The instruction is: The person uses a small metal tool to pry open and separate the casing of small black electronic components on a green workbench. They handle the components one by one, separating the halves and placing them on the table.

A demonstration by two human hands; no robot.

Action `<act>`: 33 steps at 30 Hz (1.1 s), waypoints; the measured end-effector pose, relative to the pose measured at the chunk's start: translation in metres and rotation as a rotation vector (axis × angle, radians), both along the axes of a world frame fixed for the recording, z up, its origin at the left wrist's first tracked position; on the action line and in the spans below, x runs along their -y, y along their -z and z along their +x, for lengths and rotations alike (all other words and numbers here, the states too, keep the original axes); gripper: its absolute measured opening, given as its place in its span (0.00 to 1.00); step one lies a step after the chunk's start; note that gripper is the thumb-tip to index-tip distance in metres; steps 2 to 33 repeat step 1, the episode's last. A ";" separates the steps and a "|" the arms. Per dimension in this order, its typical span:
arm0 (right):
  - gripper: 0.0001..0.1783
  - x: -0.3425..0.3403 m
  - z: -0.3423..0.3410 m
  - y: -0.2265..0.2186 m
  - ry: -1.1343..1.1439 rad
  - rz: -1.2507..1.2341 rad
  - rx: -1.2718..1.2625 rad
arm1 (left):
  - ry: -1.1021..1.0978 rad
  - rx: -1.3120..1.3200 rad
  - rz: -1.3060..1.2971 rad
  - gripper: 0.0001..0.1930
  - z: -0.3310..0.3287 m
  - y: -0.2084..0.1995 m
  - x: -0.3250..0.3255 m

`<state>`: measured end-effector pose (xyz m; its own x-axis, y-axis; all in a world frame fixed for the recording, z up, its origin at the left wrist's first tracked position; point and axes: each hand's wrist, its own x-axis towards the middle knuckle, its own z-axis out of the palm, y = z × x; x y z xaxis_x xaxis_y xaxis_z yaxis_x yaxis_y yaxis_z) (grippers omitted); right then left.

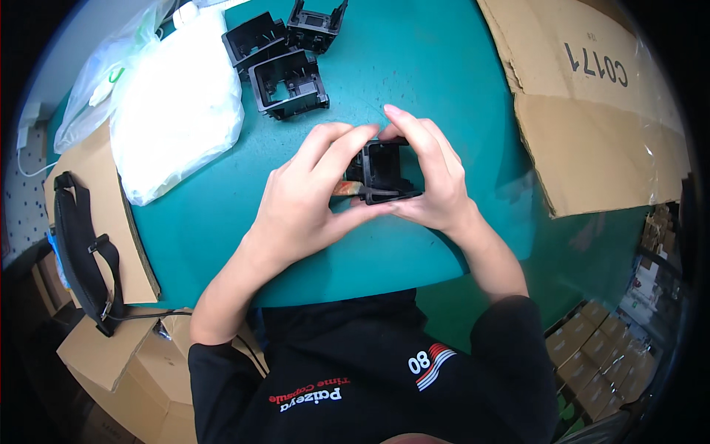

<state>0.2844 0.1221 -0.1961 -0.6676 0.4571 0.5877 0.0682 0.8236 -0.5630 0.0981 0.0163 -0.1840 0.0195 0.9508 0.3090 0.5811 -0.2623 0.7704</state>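
Between both hands I hold a black plastic housing (384, 166), an open box-like frame, above the green table. My left hand (307, 189) is closed round its left side, fingers at the top edge and thumb along the bottom edge. By the left palm an orange-brown strip (346, 189) shows beside the housing; most of it is hidden, so its kind cannot be told. My right hand (436, 174) grips the housing's right side, thumb below, with the index finger raised off the top edge.
Several similar black housings (290, 85) lie at the back of the green table (414, 251). A white plastic bag (177, 103) stands left of them. Cardboard (592, 111) covers the right side. A black strap (78, 244) lies on cardboard at left, above an open carton (148, 377).
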 end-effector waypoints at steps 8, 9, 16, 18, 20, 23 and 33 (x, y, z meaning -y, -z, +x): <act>0.56 0.001 0.001 0.001 0.002 -0.004 0.000 | 0.040 0.020 0.010 0.50 -0.004 0.007 0.001; 0.56 0.001 0.001 0.001 0.002 -0.004 0.000 | 0.040 0.020 0.010 0.50 -0.004 0.007 0.001; 0.56 0.001 0.001 0.001 0.002 -0.004 0.000 | 0.040 0.020 0.010 0.50 -0.004 0.007 0.001; 0.56 0.001 0.001 0.001 0.002 -0.004 0.000 | 0.040 0.020 0.010 0.50 -0.004 0.007 0.001; 0.56 0.001 0.001 0.001 0.002 -0.004 0.000 | 0.040 0.020 0.010 0.50 -0.004 0.007 0.001; 0.56 0.001 0.001 0.001 0.002 -0.004 0.000 | 0.040 0.020 0.010 0.50 -0.004 0.007 0.001; 0.56 0.001 0.001 0.001 0.002 -0.004 0.000 | 0.040 0.020 0.010 0.50 -0.004 0.007 0.001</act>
